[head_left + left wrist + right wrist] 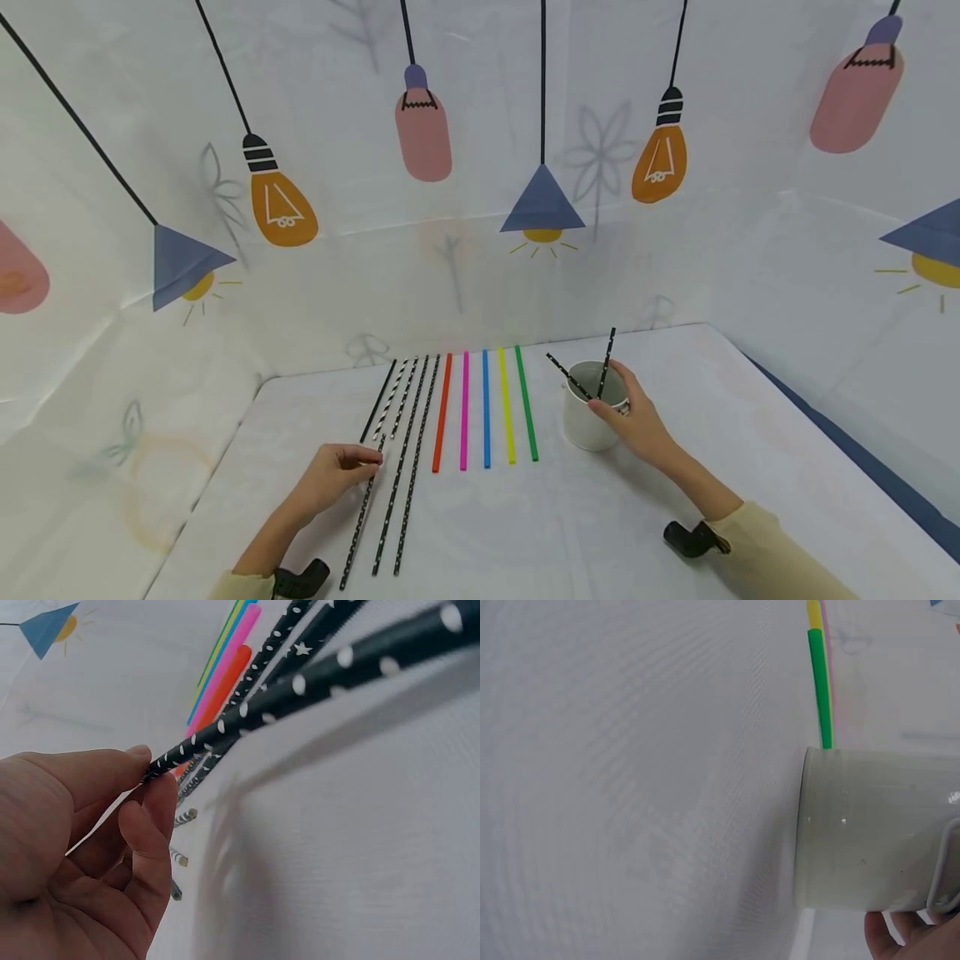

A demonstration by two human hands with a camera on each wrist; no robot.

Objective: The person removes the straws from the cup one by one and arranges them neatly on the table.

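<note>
My left hand (330,479) pinches a black straw with white dots (300,684) near its far end, between thumb and fingertips. In the left wrist view the straw slants up over the table and casts a shadow. My right hand (641,421) holds a white cup (877,832) at its rim, with the thumb at the near side and the other fingers round the right side. The cup stands upright, and a thin handle shows on it in the right wrist view. Two black patterned straws (606,362) lean out of its mouth in different directions.
Beside the left hand lie more black and striped straws (405,467). A row of red (442,412), pink (464,412), blue (486,408), yellow (507,406) and green straws (527,404) lies between the hands. Behind the table hangs a lamp-printed sheet (480,275).
</note>
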